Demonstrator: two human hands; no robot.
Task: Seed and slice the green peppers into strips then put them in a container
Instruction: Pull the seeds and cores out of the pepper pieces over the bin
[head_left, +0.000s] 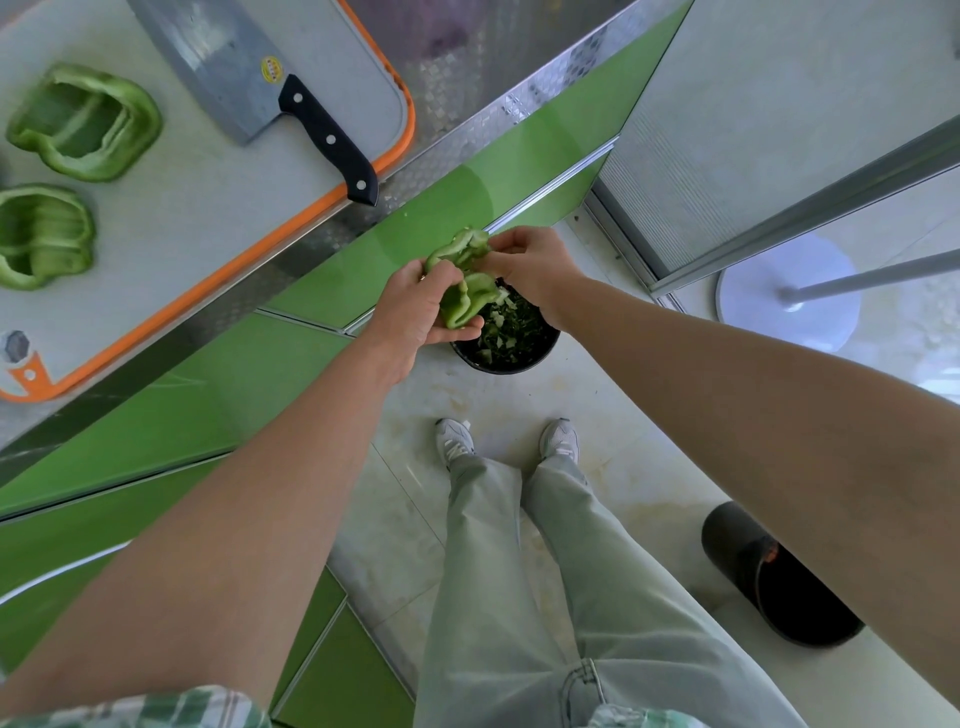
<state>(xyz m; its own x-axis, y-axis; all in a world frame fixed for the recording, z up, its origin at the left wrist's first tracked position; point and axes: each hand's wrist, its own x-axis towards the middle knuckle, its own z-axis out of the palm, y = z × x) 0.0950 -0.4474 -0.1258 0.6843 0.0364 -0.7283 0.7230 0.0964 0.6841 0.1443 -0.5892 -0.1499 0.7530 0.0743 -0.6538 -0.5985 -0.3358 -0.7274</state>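
Holding a green pepper piece (465, 293) over the black bin (511, 340) on the floor, the left hand (410, 306) cups it with fingers curled round it while the right hand (530, 260) pinches its upper edge, apparently pulling out seeds. Tugging too hard could tear the flesh or drop the whole piece into the scraps below. Two more pepper halves (85, 122) lie on the cutting board (208, 208) by the cleaver (244, 67), whose handle juts past the board's edge and could be knocked.
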